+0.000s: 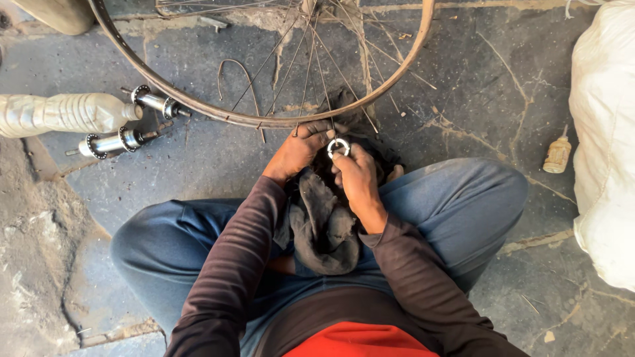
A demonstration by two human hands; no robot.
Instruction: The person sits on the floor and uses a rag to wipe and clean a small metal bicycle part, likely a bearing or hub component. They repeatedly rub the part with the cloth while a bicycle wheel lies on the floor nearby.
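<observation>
I saw my left hand point(301, 149) and right hand point(357, 177) meeting just above my crossed legs; between their fingertips they pinched a small silver metal ring point(338, 147), held close to the near edge of the bicycle wheel rim point(218, 109); a dark greasy rag point(324, 228) lay draped in my lap under both hands; to the left, on the cracked floor point(476, 99), two wheel hubs point(109, 141) lay beside a plastic bottle point(63, 114); a small oil bottle point(557, 154) stood near a white sack point(605, 132).
</observation>
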